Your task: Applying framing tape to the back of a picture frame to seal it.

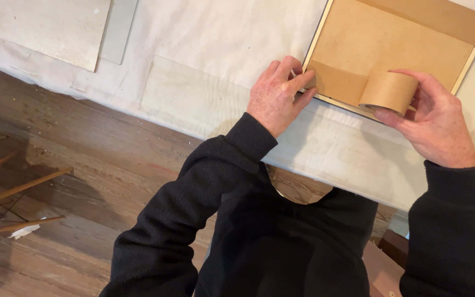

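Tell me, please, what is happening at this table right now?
A person in a black fleece is running brown paper tape along the near edge of a picture frame's brown backing board. The right hand holds the roll of brown tape, with a strip drawn out to the left. The left hand presses the strip's end down at the frame's near corner. The frame lies face down on a white cloth-covered table.

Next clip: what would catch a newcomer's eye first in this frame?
Most likely the roll of brown paper tape held in the right hand, its strip laid along the lower edge of the brown-backed picture frame at upper right. The left hand presses the strip's free end at the frame's corner. Both lie on a white cloth-covered table above a wooden floor.
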